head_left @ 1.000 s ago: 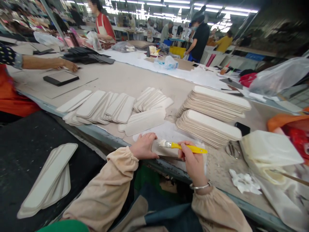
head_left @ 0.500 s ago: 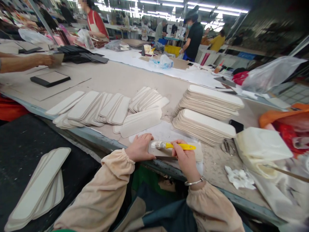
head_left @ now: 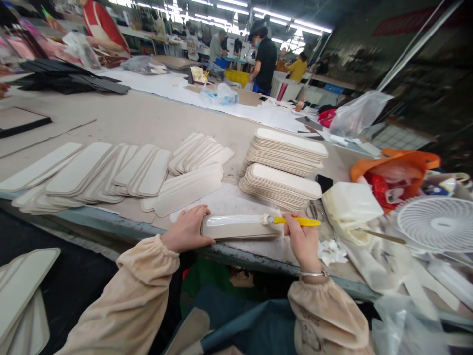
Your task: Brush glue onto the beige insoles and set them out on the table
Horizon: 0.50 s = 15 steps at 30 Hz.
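My right hand (head_left: 303, 241) grips a yellow-handled paintbrush (head_left: 301, 221), its bristles resting near the right end of a long flat panel (head_left: 236, 230). A glossy wet white streak runs along the panel's upper side behind the brush. Several panels seem to lie stacked under it at the table's front edge. With thumb in front and fingers behind, my left hand (head_left: 190, 229) clasps the left end of the panel. White paper (head_left: 240, 197) lies beneath.
Fanned panels (head_left: 79, 170) spread at left, and two neat panel stacks (head_left: 283, 185) stand behind my right hand. At right are a white tub (head_left: 353, 202) with a stick (head_left: 384, 236), scissors (head_left: 316, 211), crumpled tissue (head_left: 332, 252), an orange bag (head_left: 395, 170) and a fan (head_left: 439, 224). Other people stand farther back.
The brush has swept from the panel's left end to its right end, leaving a white wet streak. My left hand still holds the left end. The view has turned right.
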{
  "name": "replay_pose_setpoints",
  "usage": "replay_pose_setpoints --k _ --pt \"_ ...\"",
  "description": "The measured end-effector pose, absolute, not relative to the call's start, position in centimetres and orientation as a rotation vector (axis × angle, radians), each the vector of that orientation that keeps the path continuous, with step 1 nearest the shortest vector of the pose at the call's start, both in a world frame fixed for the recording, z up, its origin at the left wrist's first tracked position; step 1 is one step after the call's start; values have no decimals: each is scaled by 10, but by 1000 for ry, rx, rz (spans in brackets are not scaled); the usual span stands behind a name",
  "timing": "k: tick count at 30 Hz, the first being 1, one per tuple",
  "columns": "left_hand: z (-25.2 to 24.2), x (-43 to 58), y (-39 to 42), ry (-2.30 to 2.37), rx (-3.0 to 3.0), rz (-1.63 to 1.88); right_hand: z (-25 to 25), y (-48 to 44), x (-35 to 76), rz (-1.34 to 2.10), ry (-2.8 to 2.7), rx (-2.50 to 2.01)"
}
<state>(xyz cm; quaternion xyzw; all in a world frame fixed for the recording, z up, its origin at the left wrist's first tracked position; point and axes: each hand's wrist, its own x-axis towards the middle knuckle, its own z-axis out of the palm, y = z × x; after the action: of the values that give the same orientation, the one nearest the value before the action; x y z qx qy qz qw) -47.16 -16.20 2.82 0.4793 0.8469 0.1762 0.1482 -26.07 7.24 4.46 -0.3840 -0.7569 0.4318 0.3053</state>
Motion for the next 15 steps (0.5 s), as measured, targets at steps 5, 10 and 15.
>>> replay_pose_setpoints --k 5,10,15 --pt "26 -474 -162 2421 1389 486 40 90 -246 1033 -2016 -1066" --pt "29 -473 -162 2428 1386 486 46 89 -241 864 -2043 -1091" --pt "34 -470 -162 2420 1361 491 47 58 -262 1281 -1826 -903"
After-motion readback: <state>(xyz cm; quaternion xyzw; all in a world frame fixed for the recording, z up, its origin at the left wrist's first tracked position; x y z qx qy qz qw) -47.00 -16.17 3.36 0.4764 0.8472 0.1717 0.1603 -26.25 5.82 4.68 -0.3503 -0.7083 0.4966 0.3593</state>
